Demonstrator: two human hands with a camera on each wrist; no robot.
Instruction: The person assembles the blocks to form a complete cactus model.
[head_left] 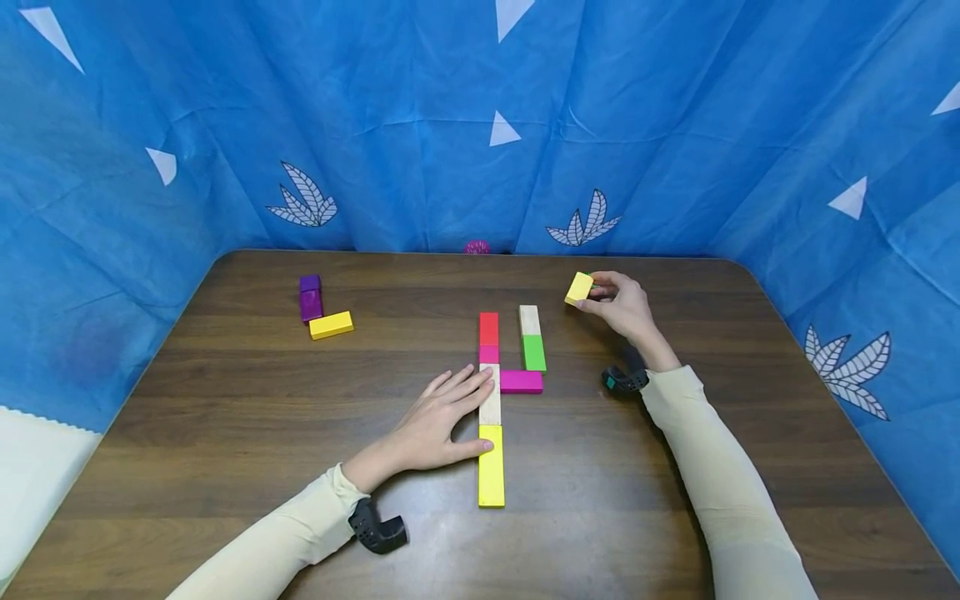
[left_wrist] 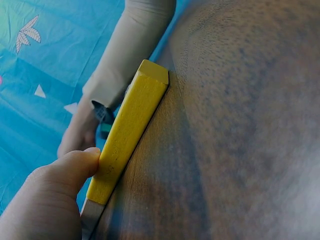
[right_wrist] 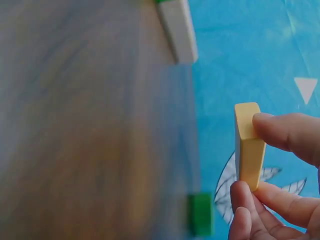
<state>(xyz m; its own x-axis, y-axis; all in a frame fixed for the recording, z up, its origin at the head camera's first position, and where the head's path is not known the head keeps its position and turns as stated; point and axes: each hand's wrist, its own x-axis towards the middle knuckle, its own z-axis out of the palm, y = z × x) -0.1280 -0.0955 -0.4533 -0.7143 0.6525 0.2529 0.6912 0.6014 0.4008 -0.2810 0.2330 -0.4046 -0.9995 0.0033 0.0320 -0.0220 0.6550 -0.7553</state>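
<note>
A column of blocks runs up the middle of the table in the head view: a long yellow block (head_left: 491, 479) nearest, then a white block (head_left: 490, 408), a pink one (head_left: 489, 355) and a red one (head_left: 489, 327). My left hand (head_left: 429, 427) lies flat with fingers spread, fingertips on the white block and thumb on the long yellow block (left_wrist: 126, 135). A magenta block (head_left: 522, 382) juts right from the column. At the back right, my right hand (head_left: 622, 308) pinches a small yellow block (right_wrist: 250, 150) between thumb and fingers, held up off the table.
Right of the column, a white block (head_left: 528, 320) and a green block (head_left: 535, 353) stand end to end. Another green block (right_wrist: 201, 214) is near my right fingers. Two purple blocks (head_left: 311, 304) and a yellow block (head_left: 332, 325) lie back left. Blue curtain (head_left: 450, 167) surrounds the table's far edge.
</note>
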